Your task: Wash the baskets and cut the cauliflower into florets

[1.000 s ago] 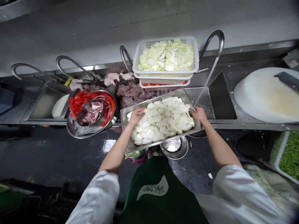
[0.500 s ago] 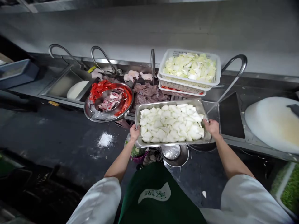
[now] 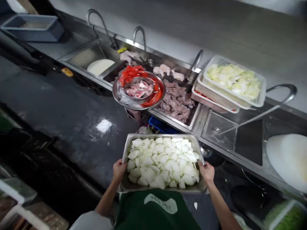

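In front of the green apron point(image 3: 153, 214): metal tray point(image 3: 158, 135) held at both ends

Above the dark floor point(image 3: 79, 137), we record the tray full of white cut vegetable pieces point(image 3: 160, 163); kind not identifiable to us. The left hand point(image 3: 119, 169) and right hand point(image 3: 207, 172) each have their fingers clamped on a short side of it; those curled underneath are hidden. Whether its near wall touches the apron, we cannot tell. The tray is apart from the worktop point(image 3: 74, 43).

There, we note a steel bowl point(image 3: 115, 95) with red plastic point(image 3: 131, 73) and raw meat point(image 3: 140, 89); it partly covers the sink behind. Stacked baskets point(image 3: 216, 95) carry chopped pale leaves point(image 3: 235, 81); of the red contents lower down we see only a strip. A pale line runs from the rightmost tap point(image 3: 291, 91): water or hose, undetermined. The white board point(image 3: 286, 163) is cut off at the right edge. Below the worktop, a blue container point(image 3: 161, 125) is half hidden. Lower left, cropped boxes point(image 3: 13, 215), contents unclear.
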`<state>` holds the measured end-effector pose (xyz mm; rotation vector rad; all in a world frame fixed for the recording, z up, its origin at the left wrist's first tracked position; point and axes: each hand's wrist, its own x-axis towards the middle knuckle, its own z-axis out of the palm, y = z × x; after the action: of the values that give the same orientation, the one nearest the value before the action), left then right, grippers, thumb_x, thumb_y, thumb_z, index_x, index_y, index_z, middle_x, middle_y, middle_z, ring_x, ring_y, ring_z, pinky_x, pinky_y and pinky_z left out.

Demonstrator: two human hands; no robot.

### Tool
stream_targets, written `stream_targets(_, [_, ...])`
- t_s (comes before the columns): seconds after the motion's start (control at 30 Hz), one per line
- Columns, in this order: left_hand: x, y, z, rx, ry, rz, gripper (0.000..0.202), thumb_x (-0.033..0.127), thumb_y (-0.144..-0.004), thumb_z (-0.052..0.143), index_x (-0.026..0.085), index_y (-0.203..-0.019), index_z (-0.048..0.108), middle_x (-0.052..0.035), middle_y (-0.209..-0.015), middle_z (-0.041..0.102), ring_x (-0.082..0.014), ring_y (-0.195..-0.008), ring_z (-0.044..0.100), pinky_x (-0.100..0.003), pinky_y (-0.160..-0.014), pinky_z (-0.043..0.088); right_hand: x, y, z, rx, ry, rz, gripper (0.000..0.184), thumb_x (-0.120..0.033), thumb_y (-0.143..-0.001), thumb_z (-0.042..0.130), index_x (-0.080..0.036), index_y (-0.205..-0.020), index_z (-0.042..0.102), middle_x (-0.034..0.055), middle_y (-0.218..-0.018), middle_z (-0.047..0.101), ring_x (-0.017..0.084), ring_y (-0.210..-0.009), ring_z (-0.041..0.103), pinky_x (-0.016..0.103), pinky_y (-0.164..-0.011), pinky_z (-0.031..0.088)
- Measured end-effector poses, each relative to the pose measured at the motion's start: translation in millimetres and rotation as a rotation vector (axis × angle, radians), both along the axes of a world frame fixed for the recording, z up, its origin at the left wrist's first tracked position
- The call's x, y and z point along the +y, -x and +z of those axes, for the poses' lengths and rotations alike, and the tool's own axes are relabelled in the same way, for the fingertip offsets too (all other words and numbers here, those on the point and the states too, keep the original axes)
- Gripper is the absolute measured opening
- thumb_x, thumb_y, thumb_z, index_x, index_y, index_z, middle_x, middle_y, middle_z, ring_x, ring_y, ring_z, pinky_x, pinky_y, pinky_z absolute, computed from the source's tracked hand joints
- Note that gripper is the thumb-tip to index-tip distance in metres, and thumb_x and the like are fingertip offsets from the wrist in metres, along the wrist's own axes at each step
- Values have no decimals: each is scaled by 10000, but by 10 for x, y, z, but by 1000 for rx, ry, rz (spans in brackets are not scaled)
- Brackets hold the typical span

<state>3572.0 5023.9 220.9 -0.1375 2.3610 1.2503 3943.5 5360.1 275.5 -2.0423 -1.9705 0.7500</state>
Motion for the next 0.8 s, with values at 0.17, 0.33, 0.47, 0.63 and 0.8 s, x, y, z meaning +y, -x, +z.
stream_targets(0.17, [-1308,617,-331,-53,57,115,169,384,-546,547,223,-516,503,25,-490,459,-184,-587,503,-266,-553,373,-719,1163,-161,-90,-20,202,421,-694,-637,452,-284,-574,523,142,-613,672,328,-643,659,397,-623,462])
stream_targets(0.33, [-2712,1439,-479,2,4,258,193,406,-504,494,240,-528,587,-15,-544,593,-257,-668,592,-314,-631,430,-1535,2610,-312,-46,-57,412,476,-782,-631,408,-337,-540,554,93,-557,677,364,-597,688,443,-587,497])
stream_targets(0.47, [-3599,2032,-361,58,43,422,177,419,-492,509,252,-500,567,-16,-524,581,-279,-670,603,-319,-620,422,-2129,3836,-327,66,-69,565,492,-774,-652,433,-312,-566,580,100,-601,708,352,-629,705,424,-624,522])
stream_targets(0.63, [-4162,2902,-144,101,47,537,232,460,-491,514,242,-510,592,-17,-518,582,-254,-622,570,-313,-592,425,-2563,5364,-291,212,-74,664,520,-781,-678,454,-287,-626,605,89,-584,675,315,-574,634,404,-604,489])
stream_targets(0.8, [-4427,4214,-123,128,78,619,293,526,-479,485,251,-490,585,-26,-503,576,-264,-609,563,-342,-590,432,-2733,7122,-422,295,-84,723,468,-718,-681,458,-278,-529,500,62,-531,606,252,-535,554,350,-558,405])
